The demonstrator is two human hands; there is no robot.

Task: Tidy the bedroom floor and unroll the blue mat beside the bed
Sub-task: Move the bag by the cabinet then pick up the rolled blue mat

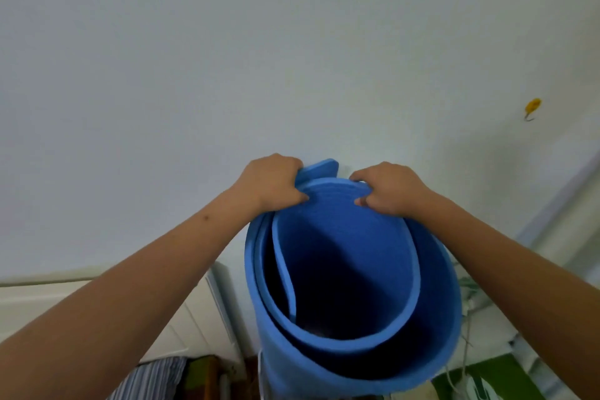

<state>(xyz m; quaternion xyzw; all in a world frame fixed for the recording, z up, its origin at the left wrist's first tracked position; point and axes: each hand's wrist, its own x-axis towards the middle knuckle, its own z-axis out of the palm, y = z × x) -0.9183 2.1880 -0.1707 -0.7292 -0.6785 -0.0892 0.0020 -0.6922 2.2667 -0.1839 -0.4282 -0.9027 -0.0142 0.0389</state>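
My arms reach forward; my left hand (272,183) and right hand (391,191) each grip the far rim of the rolled mat (354,286), upright against the wall (227,58). Its bottom is cut off.

The blue mat (354,286) stands upright in a loose roll, open end toward the camera, against a pale wall (227,58). The left hand (271,183) and right hand (391,190) both grip its far upper edge, fingers curled over the rim. A yellow hook (532,107) sits on the wall at right. Striped fabric (152,377) shows at lower left.
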